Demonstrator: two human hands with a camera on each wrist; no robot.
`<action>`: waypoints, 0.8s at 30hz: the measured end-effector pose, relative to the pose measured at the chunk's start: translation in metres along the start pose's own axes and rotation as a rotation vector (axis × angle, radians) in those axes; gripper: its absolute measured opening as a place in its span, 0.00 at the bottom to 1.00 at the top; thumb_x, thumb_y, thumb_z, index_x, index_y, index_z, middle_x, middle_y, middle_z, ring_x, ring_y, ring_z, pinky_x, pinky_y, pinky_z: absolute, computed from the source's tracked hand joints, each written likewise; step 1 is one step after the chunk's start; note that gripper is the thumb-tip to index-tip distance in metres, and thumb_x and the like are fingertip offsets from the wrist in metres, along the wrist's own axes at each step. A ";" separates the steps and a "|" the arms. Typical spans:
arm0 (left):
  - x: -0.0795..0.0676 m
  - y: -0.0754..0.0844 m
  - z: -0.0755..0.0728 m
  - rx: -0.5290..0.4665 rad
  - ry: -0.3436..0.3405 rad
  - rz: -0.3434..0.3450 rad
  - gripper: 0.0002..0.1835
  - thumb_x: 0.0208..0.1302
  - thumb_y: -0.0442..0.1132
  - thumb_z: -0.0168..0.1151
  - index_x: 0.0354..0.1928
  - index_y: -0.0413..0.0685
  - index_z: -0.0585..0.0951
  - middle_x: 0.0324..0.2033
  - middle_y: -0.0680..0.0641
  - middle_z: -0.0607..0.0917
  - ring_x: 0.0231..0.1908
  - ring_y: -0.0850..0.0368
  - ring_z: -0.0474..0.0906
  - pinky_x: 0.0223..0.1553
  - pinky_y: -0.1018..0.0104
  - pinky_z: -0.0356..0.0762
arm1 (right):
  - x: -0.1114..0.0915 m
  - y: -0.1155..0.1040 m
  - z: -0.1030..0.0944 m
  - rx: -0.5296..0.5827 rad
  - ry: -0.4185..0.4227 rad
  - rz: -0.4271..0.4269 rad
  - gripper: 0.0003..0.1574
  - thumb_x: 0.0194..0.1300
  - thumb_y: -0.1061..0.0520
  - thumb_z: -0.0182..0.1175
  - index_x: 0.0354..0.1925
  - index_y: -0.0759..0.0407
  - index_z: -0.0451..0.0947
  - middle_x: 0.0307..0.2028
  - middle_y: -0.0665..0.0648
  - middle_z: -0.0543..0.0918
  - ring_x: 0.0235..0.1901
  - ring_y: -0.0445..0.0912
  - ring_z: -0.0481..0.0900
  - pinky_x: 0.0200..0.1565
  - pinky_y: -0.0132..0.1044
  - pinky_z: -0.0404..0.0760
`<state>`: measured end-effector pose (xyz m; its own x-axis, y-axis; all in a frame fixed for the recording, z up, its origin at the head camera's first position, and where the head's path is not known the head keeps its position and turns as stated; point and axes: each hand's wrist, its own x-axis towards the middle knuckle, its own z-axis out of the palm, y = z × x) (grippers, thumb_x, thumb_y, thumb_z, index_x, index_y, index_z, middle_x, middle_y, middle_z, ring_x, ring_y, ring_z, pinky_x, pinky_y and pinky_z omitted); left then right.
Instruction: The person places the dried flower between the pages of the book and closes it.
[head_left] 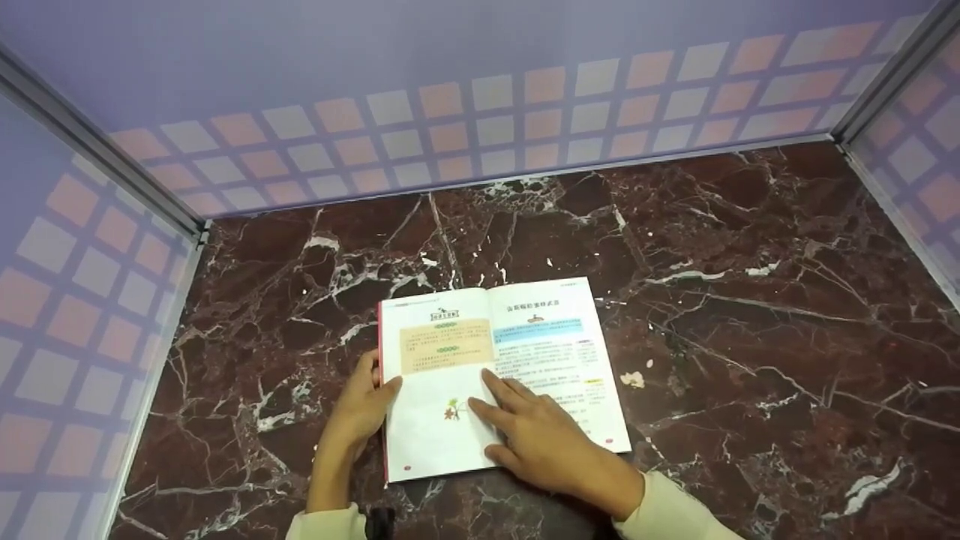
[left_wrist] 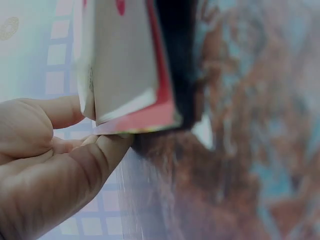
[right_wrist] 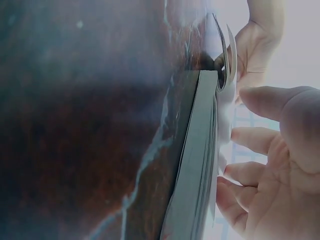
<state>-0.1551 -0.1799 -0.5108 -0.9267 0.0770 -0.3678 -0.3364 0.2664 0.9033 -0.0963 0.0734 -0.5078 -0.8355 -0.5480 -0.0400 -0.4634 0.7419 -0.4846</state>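
An open book [head_left: 431, 442] with printed pages and a red cover edge lies on the dark marbled table in the head view. My left hand [head_left: 358, 409] pinches its left edge, thumb on the page and fingers underneath; the left wrist view shows the cover and pages [left_wrist: 125, 65] between thumb and fingers [left_wrist: 115, 147]. With fingers spread, my right hand [head_left: 544, 442] rests over the lower part near the centre fold. In the right wrist view its fingertips meet the page beside the thick page block [right_wrist: 192, 155], and the left-hand leaves rise off the table.
Purple panels [head_left: 450, 45] with pink and white squares stand at the back and on both sides. Red-brown marbled tabletop [head_left: 750, 337] with white veins surrounds the book. A small pale fleck [head_left: 632, 379] shows right of the book. A dark band [head_left: 380, 523] sits at the left wrist.
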 end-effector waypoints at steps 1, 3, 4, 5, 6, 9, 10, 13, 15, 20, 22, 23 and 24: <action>0.000 0.000 0.000 0.010 0.000 -0.002 0.28 0.74 0.28 0.47 0.73 0.37 0.56 0.51 0.32 0.80 0.39 0.48 0.82 0.38 0.58 0.81 | 0.000 -0.001 0.000 -0.007 0.001 -0.002 0.38 0.68 0.44 0.61 0.72 0.51 0.68 0.76 0.62 0.57 0.71 0.62 0.64 0.62 0.60 0.72; 0.000 0.001 -0.001 0.025 0.002 -0.004 0.29 0.75 0.28 0.47 0.74 0.38 0.55 0.51 0.33 0.80 0.39 0.48 0.82 0.39 0.58 0.81 | -0.001 -0.002 0.001 -0.021 0.003 -0.004 0.39 0.68 0.44 0.61 0.72 0.52 0.67 0.76 0.62 0.57 0.71 0.62 0.64 0.62 0.59 0.73; 0.000 0.001 -0.001 0.031 0.004 -0.007 0.29 0.75 0.29 0.47 0.74 0.38 0.54 0.51 0.33 0.80 0.39 0.48 0.82 0.39 0.58 0.81 | -0.002 -0.002 0.001 -0.025 0.001 -0.001 0.39 0.68 0.44 0.61 0.73 0.51 0.67 0.76 0.62 0.57 0.71 0.62 0.64 0.61 0.59 0.73; 0.000 0.001 -0.002 0.034 0.003 -0.003 0.29 0.75 0.28 0.47 0.74 0.37 0.54 0.51 0.32 0.79 0.40 0.47 0.82 0.39 0.58 0.81 | -0.002 -0.003 0.001 -0.031 0.002 0.000 0.39 0.68 0.44 0.61 0.73 0.51 0.67 0.76 0.62 0.57 0.71 0.62 0.64 0.61 0.59 0.73; 0.000 0.001 -0.001 0.036 0.004 -0.004 0.29 0.75 0.28 0.47 0.74 0.38 0.54 0.51 0.32 0.79 0.40 0.47 0.82 0.39 0.58 0.81 | -0.002 -0.004 0.001 -0.034 -0.001 0.005 0.39 0.68 0.43 0.61 0.73 0.51 0.67 0.76 0.62 0.57 0.71 0.62 0.64 0.62 0.59 0.72; 0.000 0.001 -0.001 0.032 0.006 -0.005 0.29 0.74 0.28 0.47 0.74 0.38 0.55 0.51 0.32 0.79 0.40 0.48 0.82 0.39 0.59 0.81 | -0.003 -0.005 0.001 -0.035 -0.006 0.018 0.39 0.68 0.43 0.61 0.73 0.51 0.66 0.76 0.62 0.57 0.71 0.62 0.63 0.62 0.58 0.72; 0.000 0.001 -0.001 0.032 0.007 -0.006 0.29 0.74 0.28 0.47 0.74 0.38 0.55 0.51 0.32 0.79 0.39 0.48 0.82 0.39 0.59 0.81 | -0.003 -0.005 0.001 -0.032 -0.005 0.021 0.39 0.68 0.43 0.61 0.73 0.51 0.67 0.76 0.62 0.57 0.71 0.62 0.63 0.63 0.58 0.71; 0.000 0.001 0.000 0.024 0.011 -0.008 0.29 0.74 0.28 0.47 0.74 0.38 0.55 0.50 0.32 0.80 0.39 0.48 0.82 0.38 0.59 0.81 | -0.004 -0.006 0.001 -0.031 -0.006 0.025 0.38 0.69 0.43 0.60 0.73 0.51 0.67 0.76 0.62 0.57 0.72 0.62 0.62 0.63 0.58 0.71; 0.000 0.001 0.001 0.021 0.010 -0.005 0.29 0.74 0.27 0.47 0.74 0.38 0.55 0.50 0.32 0.80 0.38 0.48 0.82 0.38 0.58 0.81 | -0.005 -0.007 0.001 -0.033 -0.005 0.022 0.38 0.69 0.43 0.60 0.72 0.51 0.68 0.76 0.62 0.57 0.72 0.62 0.62 0.63 0.58 0.71; -0.001 0.001 0.001 0.020 0.007 -0.002 0.29 0.74 0.28 0.48 0.74 0.38 0.56 0.50 0.32 0.80 0.39 0.48 0.82 0.38 0.59 0.81 | -0.007 -0.007 0.002 -0.037 -0.001 0.018 0.37 0.69 0.43 0.60 0.71 0.51 0.69 0.76 0.63 0.58 0.72 0.62 0.62 0.63 0.58 0.72; -0.001 0.001 0.001 0.022 0.007 -0.001 0.29 0.74 0.28 0.48 0.74 0.38 0.56 0.50 0.33 0.80 0.38 0.48 0.82 0.38 0.59 0.81 | -0.008 -0.008 0.002 -0.039 0.000 0.016 0.36 0.69 0.43 0.61 0.71 0.51 0.70 0.76 0.63 0.59 0.72 0.62 0.63 0.63 0.58 0.72; -0.001 0.001 0.001 0.020 0.006 0.000 0.29 0.74 0.28 0.48 0.73 0.38 0.56 0.50 0.32 0.80 0.38 0.48 0.82 0.38 0.59 0.81 | -0.008 -0.008 0.002 -0.041 0.000 0.013 0.36 0.69 0.43 0.61 0.71 0.51 0.70 0.75 0.63 0.59 0.71 0.62 0.63 0.63 0.57 0.72; -0.001 0.001 0.001 0.019 0.005 0.001 0.28 0.74 0.28 0.48 0.73 0.38 0.56 0.49 0.32 0.80 0.38 0.48 0.82 0.38 0.59 0.81 | -0.009 -0.008 0.002 -0.045 0.001 0.010 0.36 0.69 0.43 0.61 0.71 0.52 0.70 0.75 0.63 0.59 0.71 0.63 0.63 0.63 0.57 0.72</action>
<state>-0.1542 -0.1788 -0.5096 -0.9280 0.0724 -0.3655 -0.3320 0.2847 0.8993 -0.0850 0.0718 -0.5051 -0.8403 -0.5403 -0.0435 -0.4682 0.7638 -0.4443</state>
